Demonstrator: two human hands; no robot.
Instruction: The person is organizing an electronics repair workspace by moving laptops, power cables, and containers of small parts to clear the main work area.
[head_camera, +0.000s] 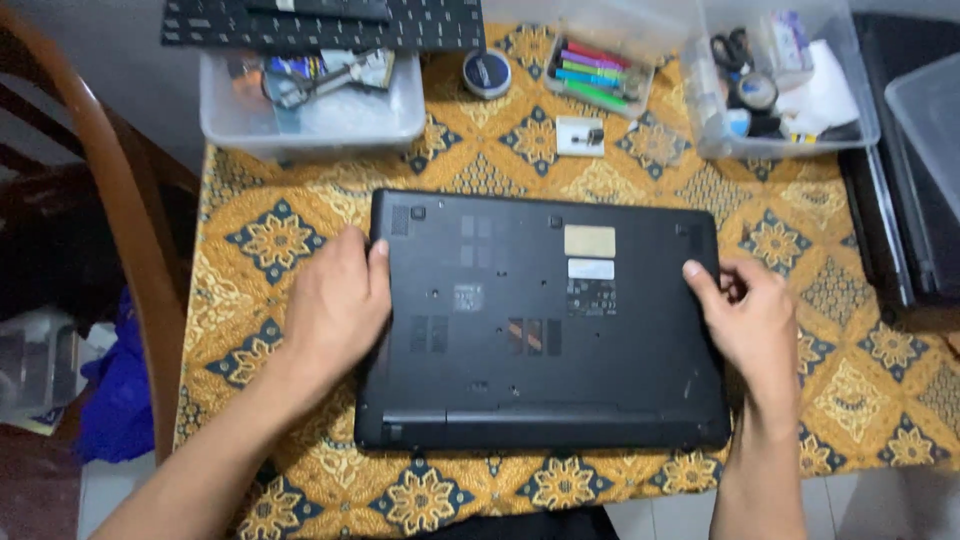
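At nine o'clock of the view a curved wooden chair back (110, 190) arcs down beside the table, with a blue cloth (115, 400) bundled below it near eight o'clock. The table is covered by a yellow patterned tablecloth (270, 240) with dark floral medallions. At eleven o'clock a clear plastic bin (310, 105) holds small tools and bags, and a loose black keyboard (320, 25) lies across its far rim. The left hand (335, 305) rests at nine o'clock of the laptop (545, 320), palm against its left edge with the thumb laid on the black underside, fingers curled loosely around the side rather than clenched. The laptop lies flat in the middle of the cloth, bottom side up, with vents, screw holes and pale labels showing. Straight beyond it at twelve o'clock sit a small round tin (487, 73), a tray of coloured markers (597, 72) and a small white card (579, 135). The right hand (745, 315) meets the laptop's right edge at three o'clock, thumb tip pressing on the underside and the fingers bent just off the edge, holding nothing else. At one o'clock a second clear bin (780, 85) carries tape rolls and scissors.
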